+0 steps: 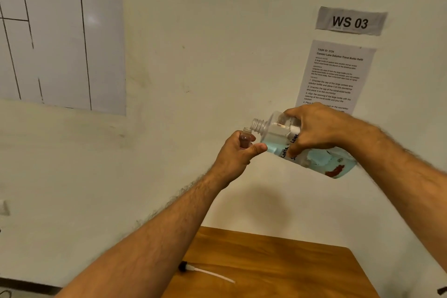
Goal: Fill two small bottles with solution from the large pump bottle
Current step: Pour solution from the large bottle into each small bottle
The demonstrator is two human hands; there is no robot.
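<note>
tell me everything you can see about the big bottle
The large bottle is clear plastic, with a threaded open neck and no pump or cap on it. Pale blue solution fills its lower side. Handwritten black lettering and a torn label with a red patch mark its body. It is tipped, neck leftward, right beside the small bottle's mouth. The right hand holds it in mid-air.

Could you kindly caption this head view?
Right hand tilts large bottle toward small bottle held in left hand.
</note>
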